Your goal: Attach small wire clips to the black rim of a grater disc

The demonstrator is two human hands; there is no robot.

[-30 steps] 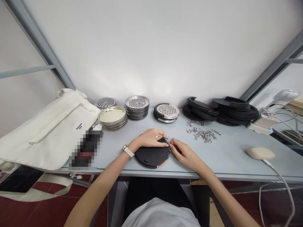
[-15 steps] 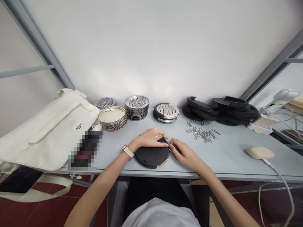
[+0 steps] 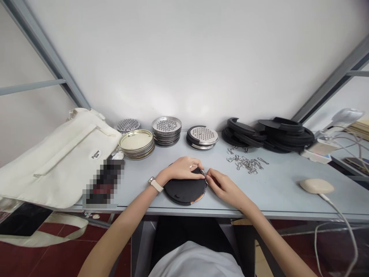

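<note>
A black round disc lies on the table in front of me, with a strip of orange and bare metal along its lower right edge. Across its upper part rests my left hand, fingers curled and thumb pressed at the right rim. My right hand pinches a small silver metal clip at that same rim, close to the left fingertips. The fingers partly cover the clip, so how it sits on the rim cannot be made out. Several loose metal clips lie in a pile to the right.
Behind stand stacks of gold-rimmed lids and perforated metal discs, plus a black-rimmed perforated disc. Black round covers are heaped at the back right. A white bag leans left; a cream corded device lies right.
</note>
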